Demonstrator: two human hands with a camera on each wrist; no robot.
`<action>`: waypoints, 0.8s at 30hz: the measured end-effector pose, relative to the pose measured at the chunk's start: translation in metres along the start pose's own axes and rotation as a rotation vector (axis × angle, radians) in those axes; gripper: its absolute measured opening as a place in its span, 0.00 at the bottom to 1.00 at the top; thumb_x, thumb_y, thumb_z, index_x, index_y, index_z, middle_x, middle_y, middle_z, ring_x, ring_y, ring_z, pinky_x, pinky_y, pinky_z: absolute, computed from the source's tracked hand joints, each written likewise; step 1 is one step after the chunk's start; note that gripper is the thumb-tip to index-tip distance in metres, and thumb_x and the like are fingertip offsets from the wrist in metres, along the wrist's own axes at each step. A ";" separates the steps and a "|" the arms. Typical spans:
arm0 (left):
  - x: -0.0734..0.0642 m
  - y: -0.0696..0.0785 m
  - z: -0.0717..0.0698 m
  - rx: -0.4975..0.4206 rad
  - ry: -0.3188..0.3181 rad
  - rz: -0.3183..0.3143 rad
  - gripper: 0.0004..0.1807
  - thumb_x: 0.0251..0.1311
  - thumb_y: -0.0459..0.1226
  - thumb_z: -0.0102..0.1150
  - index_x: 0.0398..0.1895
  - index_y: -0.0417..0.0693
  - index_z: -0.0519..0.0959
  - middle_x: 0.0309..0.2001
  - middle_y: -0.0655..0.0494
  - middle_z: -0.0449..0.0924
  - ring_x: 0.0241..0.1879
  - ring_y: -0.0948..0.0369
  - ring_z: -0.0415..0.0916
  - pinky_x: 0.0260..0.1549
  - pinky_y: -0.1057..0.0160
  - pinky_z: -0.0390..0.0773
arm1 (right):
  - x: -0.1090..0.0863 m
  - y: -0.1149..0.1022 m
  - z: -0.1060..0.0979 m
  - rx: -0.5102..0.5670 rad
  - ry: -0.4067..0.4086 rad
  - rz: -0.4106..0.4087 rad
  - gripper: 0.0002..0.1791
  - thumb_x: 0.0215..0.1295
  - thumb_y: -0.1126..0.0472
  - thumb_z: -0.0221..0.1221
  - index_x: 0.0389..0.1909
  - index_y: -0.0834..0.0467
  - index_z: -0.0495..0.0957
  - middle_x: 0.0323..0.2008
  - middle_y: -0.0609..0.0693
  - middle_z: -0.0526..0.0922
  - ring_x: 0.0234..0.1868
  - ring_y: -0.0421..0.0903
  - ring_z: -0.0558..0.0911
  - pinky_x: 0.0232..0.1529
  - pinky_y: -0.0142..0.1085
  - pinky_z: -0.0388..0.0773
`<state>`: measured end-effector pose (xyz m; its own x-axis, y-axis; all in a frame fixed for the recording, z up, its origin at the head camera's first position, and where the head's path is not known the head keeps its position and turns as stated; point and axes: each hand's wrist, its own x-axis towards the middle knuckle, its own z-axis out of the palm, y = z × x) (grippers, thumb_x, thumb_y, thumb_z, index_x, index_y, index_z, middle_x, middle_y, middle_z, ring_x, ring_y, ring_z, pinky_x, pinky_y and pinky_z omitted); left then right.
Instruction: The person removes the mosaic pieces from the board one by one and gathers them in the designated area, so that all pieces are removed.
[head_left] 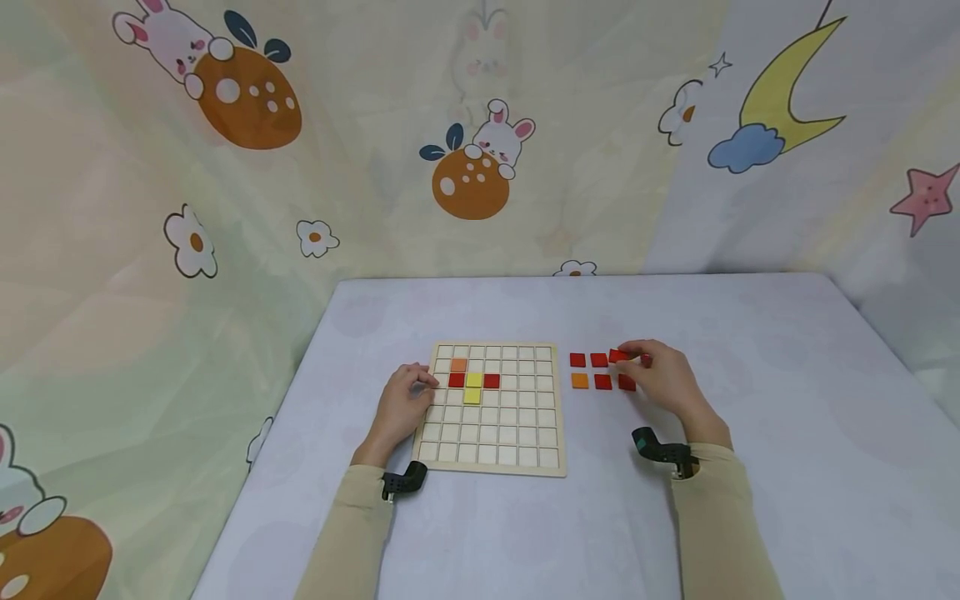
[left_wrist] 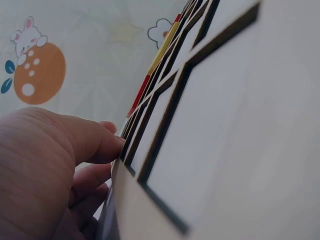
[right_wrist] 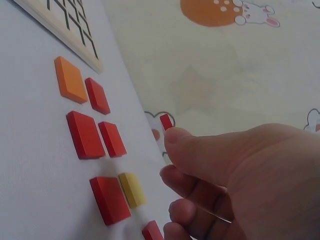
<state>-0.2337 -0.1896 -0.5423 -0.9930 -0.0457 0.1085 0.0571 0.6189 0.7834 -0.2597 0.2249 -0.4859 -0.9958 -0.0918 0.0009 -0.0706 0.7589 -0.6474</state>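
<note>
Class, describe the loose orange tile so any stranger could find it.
On the table lies a grid board. Right of it sit two rows of loose tiles. The orange tile is at the board end of the nearer row, the only orange among them.

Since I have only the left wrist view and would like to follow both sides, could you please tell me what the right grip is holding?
Observer: The right grip pinches a flat red tile.
Operator: Thank you; may I ask whether the other flat tiles near it are all red too?
Observer: No, the right wrist view shows a flat yellow tile lying among them.
</note>
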 end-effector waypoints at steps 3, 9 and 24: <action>0.000 -0.001 0.000 -0.004 -0.001 0.001 0.03 0.62 0.32 0.58 0.35 0.50 0.80 0.57 0.52 0.73 0.69 0.52 0.60 0.69 0.46 0.57 | -0.001 0.004 -0.001 -0.014 -0.012 0.013 0.21 0.67 0.55 0.59 0.58 0.60 0.76 0.48 0.59 0.79 0.45 0.54 0.73 0.38 0.41 0.76; 0.000 -0.001 0.000 -0.005 -0.002 0.005 0.03 0.62 0.33 0.58 0.35 0.50 0.80 0.57 0.52 0.73 0.69 0.52 0.61 0.69 0.46 0.57 | -0.004 0.010 -0.006 -0.001 -0.016 0.029 0.21 0.68 0.55 0.58 0.58 0.61 0.75 0.51 0.61 0.78 0.48 0.57 0.72 0.42 0.44 0.76; 0.000 0.001 0.000 -0.001 0.007 -0.001 0.04 0.61 0.31 0.57 0.35 0.49 0.80 0.57 0.52 0.73 0.69 0.52 0.61 0.69 0.47 0.57 | -0.005 0.017 -0.010 0.033 -0.023 0.067 0.22 0.68 0.56 0.58 0.59 0.62 0.74 0.54 0.63 0.77 0.52 0.60 0.72 0.48 0.49 0.77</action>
<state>-0.2335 -0.1886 -0.5415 -0.9923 -0.0517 0.1123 0.0566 0.6182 0.7840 -0.2561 0.2448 -0.4889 -0.9965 -0.0565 -0.0611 -0.0011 0.7425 -0.6699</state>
